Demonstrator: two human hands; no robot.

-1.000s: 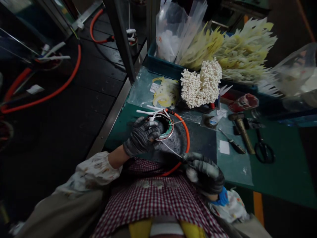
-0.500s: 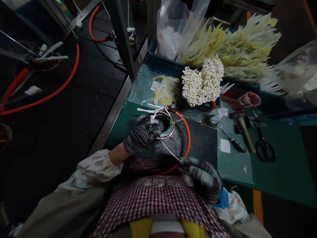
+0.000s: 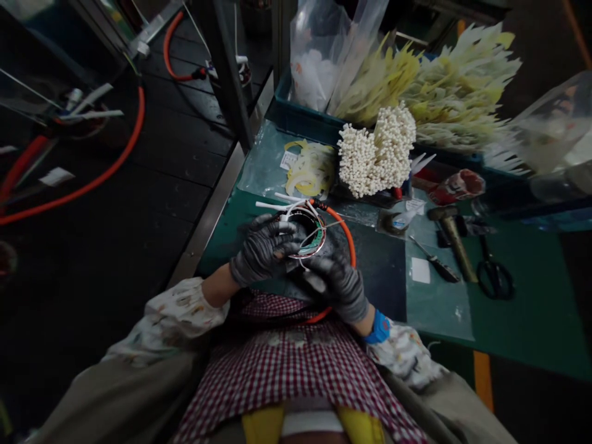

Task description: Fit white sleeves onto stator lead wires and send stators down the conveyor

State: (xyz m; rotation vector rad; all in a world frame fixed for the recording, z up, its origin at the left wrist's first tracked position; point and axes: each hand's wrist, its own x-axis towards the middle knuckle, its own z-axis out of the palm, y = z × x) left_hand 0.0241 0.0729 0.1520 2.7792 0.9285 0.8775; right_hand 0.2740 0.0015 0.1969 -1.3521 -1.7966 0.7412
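A ring-shaped motor stator [image 3: 318, 242] with a green inner edge stands on the bench in front of me, white sleeved leads [image 3: 271, 206] sticking out at its top. My left hand [image 3: 266, 251], in a grey glove, is closed around the stator's left side. At the lower right rim is my right hand [image 3: 340, 280], also gloved, its fingers drawn together on a thin white cord [image 3: 303, 264]. Only a short bend of that cord shows; the fingertips are partly blurred. An orange cable [image 3: 350, 237] leaves the stator's top and curves down behind my right hand.
Behind the stator lie a bundle of white cords [image 3: 377, 151] and yellowish strips [image 3: 309, 169]. A blue bin [image 3: 296, 117] holds more strips. To the right are a screwdriver [image 3: 437, 262], a hammer [image 3: 456, 243] and black scissors [image 3: 494, 277]. A dark metal post [image 3: 231, 74] rises at the left.
My right hand has moved up and left from beside the apron to the stator's rim. The cord, stretched straight before, now shows only as a short bend. My left hand stays on the stator.
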